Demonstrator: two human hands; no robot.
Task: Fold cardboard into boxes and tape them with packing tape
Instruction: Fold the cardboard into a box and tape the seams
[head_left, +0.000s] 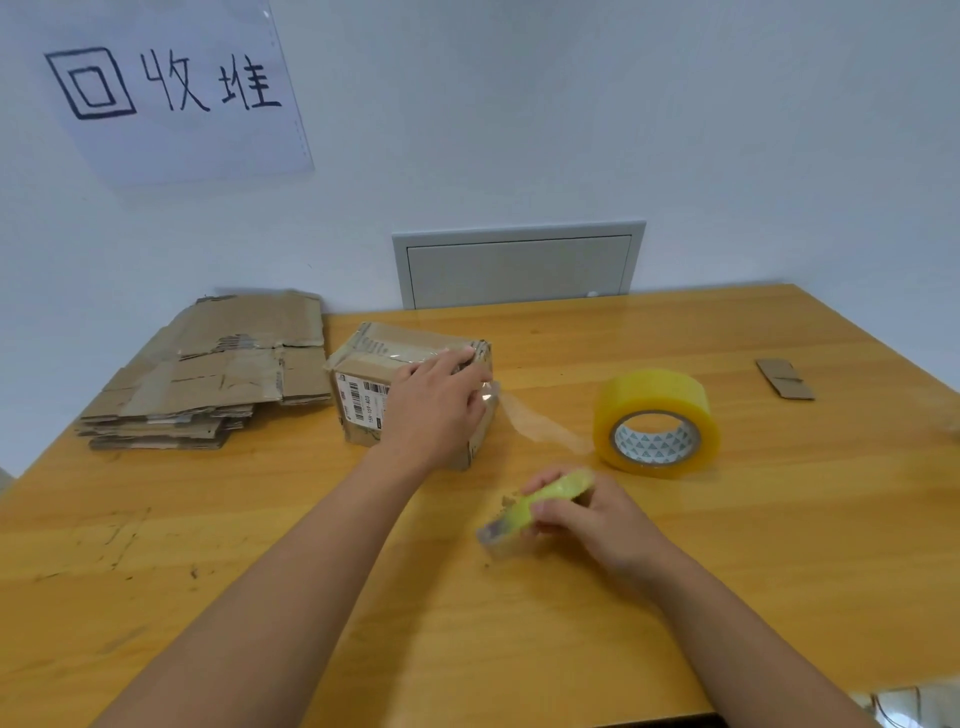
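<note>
Currently the left hand (441, 400) presses flat on the taped box (410, 384). Nearer the person, the right hand (582, 512) grips a blurred yellow-green cutter (540, 501). Between box and tape roll (657, 421), beyond that hand, a tape strip (540, 423) stretches; a careless cut could wrinkle it or nick fingers.

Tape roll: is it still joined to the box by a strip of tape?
Yes: a clear strip runs from the tape roll across the table to the box under the left hand.

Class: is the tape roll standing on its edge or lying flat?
Lying flat: the tape roll rests on the table, its core hole facing up.
</note>
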